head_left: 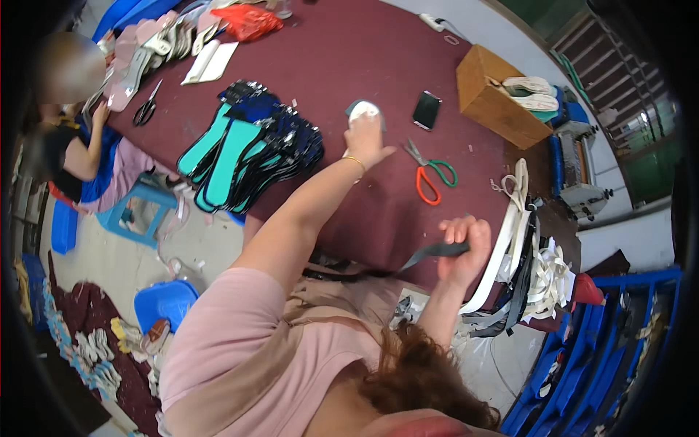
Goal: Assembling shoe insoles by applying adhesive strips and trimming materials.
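Note:
My left hand (pixel 366 138) reaches across the dark red tabletop, its thumb sticking out to the side and its fingers on a white rounded piece (pixel 364 111). Part of a grey-blue piece shows beneath that. Fingers curled, my right hand (pixel 466 244) is closed round a dark grey strap (pixel 429 252), which trails left toward the table's near edge. Scissors with one orange and one green handle (pixel 428 177) lie with blades parted between my hands. Left of my left arm is a heap of black-edged, sole-shaped pieces (pixel 237 153), some turquoise.
A dark phone (pixel 427 110) lies beyond the scissors. At the right stand a wooden box (pixel 499 95) of white pieces and a white frame hung with straps (pixel 502 247). Black scissors (pixel 148 109) lie near another person (pixel 80 146) at far left. A blue stool (pixel 142 211) stands below.

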Demonstrator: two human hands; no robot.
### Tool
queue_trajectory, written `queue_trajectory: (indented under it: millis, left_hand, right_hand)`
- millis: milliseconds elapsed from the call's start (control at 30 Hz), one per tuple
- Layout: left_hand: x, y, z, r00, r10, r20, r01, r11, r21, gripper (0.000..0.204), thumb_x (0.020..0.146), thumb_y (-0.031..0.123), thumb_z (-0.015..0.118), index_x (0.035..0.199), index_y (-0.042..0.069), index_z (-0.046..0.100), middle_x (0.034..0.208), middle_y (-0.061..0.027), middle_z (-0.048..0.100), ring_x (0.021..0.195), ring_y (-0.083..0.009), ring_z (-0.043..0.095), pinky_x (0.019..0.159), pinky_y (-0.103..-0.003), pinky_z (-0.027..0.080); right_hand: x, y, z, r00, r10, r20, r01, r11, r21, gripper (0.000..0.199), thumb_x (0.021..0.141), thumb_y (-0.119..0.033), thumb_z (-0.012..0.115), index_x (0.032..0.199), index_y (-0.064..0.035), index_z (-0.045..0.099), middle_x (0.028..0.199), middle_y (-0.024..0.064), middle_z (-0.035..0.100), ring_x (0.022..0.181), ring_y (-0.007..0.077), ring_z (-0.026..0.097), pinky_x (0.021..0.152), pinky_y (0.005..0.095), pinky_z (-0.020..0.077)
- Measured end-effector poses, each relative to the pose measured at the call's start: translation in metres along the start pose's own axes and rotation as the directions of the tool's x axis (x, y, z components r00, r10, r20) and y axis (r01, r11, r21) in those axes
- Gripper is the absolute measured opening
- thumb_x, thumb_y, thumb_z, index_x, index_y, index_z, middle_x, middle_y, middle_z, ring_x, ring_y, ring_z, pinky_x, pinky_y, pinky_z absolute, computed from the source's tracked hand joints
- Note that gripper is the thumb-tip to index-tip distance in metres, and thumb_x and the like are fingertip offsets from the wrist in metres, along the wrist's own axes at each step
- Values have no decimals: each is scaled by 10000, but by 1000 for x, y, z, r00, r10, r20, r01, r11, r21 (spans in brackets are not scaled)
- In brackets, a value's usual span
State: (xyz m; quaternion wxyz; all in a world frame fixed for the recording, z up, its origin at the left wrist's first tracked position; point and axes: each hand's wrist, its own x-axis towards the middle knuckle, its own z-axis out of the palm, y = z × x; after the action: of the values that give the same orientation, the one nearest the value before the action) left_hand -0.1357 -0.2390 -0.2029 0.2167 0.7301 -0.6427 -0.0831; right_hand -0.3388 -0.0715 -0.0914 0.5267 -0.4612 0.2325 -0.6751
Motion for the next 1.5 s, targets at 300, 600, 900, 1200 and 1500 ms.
queue_trajectory:
  millis: [300,600,900,1200,1500]
  left_hand:
    - [-72,-14,-88,815,338,471,517,-56,-854,472,698,45,514,1163,-34,521,983,-153,606,881,-257,619,735,-351,519]
    - [-148,-7,-167,928,106,357,360,-12,-933,372,847,224,639,1146,23,546,993,-89,644,822,-186,633,710,-288,506]
    - [-156,4,-187,997,-18,80,81,85,-993,266,821,103,661,1054,-7,598,928,-44,636,776,-108,594,700,-246,479]
    - [-170,-5,-183,968,20,-251,-244,328,-913,282,798,50,675,1061,-28,610,1008,-57,639,882,-113,581,789,-242,456]
    - [-170,7,-183,952,-170,-253,-215,214,-953,397,825,174,690,1137,-28,547,1016,-63,623,862,-115,583,794,-254,452]
  right_hand:
    - [28,35,-5,876,481,30,-458,851,-258,194,857,-56,601,1049,-37,624,882,21,469,661,65,491,509,215,432]
    - [52,20,68,830,392,397,-237,891,-386,86,836,-99,618,878,-24,626,709,8,564,579,55,485,491,206,376]
    - [-1,23,85,785,619,-22,-612,781,123,155,899,-149,565,997,-29,580,760,-4,539,466,0,352,368,156,229]
    - [-6,37,95,798,591,118,-601,795,81,115,883,-109,574,970,-35,558,725,-25,487,482,31,375,414,198,269]
    - [14,36,90,881,-17,472,276,830,-485,159,884,-126,594,844,18,538,785,32,507,659,92,483,571,280,395]
